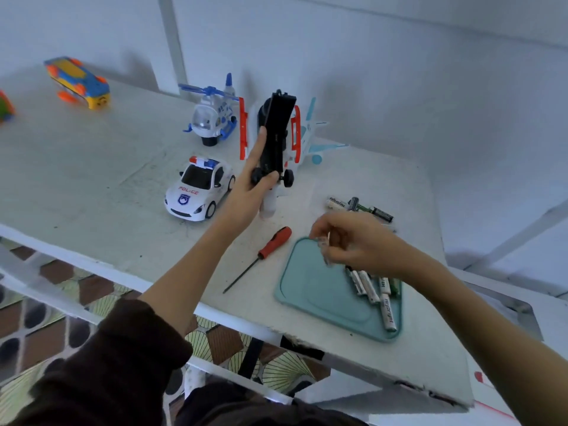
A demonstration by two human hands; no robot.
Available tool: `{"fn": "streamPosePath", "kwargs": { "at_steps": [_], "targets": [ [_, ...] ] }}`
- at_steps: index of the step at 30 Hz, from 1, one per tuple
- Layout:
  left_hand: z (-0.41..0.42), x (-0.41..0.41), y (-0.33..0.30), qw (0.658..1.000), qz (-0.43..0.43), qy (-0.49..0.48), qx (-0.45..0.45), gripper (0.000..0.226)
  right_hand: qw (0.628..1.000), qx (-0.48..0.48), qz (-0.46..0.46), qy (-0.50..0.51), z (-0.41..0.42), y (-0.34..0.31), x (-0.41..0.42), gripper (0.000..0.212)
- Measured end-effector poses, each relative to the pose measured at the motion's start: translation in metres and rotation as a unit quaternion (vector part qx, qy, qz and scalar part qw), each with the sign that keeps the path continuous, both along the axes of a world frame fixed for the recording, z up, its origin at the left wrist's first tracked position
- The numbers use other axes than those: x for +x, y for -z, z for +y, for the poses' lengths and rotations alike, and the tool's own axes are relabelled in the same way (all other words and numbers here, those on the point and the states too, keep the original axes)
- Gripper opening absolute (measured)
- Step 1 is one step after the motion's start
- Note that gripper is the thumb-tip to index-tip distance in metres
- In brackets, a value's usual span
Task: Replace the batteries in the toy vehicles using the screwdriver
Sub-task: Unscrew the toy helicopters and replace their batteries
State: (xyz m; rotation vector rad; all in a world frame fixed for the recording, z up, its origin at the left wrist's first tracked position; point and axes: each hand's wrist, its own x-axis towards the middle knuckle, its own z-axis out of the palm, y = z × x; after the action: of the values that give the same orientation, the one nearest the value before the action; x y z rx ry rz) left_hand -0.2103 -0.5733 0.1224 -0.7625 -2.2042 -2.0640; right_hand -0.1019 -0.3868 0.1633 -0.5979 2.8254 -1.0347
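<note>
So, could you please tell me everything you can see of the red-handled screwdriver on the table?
The red-handled screwdriver with a thin dark metal shaft lies flat on the white table, untouched by either hand. Its red handle, apparently plastic or rubber, points up and right toward the toys; the slim shaft runs down and left toward the table's near edge, tip free. It sits just left of the teal plastic tray, apart from it, below the raised left hand.

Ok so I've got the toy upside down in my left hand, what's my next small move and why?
Probably bring the battery pinched in your right hand up to the toy. Your left hand holds it with its black underside facing you, and the screwdriver lies set aside beside the tray.
</note>
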Motion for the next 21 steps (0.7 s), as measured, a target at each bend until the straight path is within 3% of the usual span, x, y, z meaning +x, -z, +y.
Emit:
{"fn": "streamPosePath", "kwargs": {
  "at_steps": [3,5,8,15,21],
  "targets": [
    [0.0,0.001,0.0,1.0,-0.005,-0.014,0.008,0.068,0.982,-0.143,0.076,0.095,-0.007,-0.015,-0.03,0.021],
    [0.0,0.0,0.0,1.0,-0.008,-0.017,0.006,0.069,0.953,-0.249,0.074,0.154,-0.014,-0.024,-0.047,0.013],
    [0.0,0.0,-0.001,1.0,-0.009,-0.017,0.008,0.068,0.931,-0.309,0.066,0.183,-0.026,-0.028,-0.067,0.013],
    [-0.003,-0.002,-0.001,1.0,-0.013,-0.014,0.023,0.066,0.953,-0.176,0.203,0.142,-0.045,-0.025,-0.089,0.017],
    [0.0,-0.001,-0.001,1.0,-0.008,-0.006,0.012,0.066,0.92,0.0,0.384,0.076,-0.053,-0.021,-0.101,0.009]
  ]
}}
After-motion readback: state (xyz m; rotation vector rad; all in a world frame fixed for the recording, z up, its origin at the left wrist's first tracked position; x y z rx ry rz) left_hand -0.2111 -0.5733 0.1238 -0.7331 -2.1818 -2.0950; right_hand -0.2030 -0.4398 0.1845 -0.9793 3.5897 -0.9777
